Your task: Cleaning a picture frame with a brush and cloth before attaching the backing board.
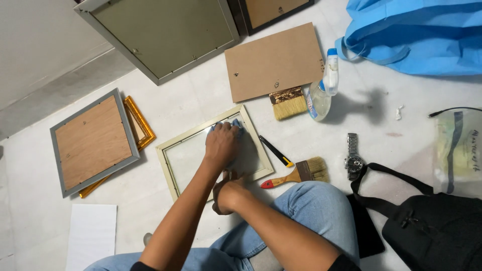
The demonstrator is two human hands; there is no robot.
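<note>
Cream frame (170,150) under hands, left hand (221,143) on blue cloth (235,125), right hand (228,193) at edge

- Floor (165,108): pale grey-white, smooth, with faint smudges; it runs under and all around the hands.
- Wall (35,35): off-white, plain, up and to the left of the hands.
- Skirting strip (65,88): grey band along the wall's foot, running diagonally, well apart from the hands.
- Light: even and soft; short shadows fall to the right of things standing on the floor.
</note>
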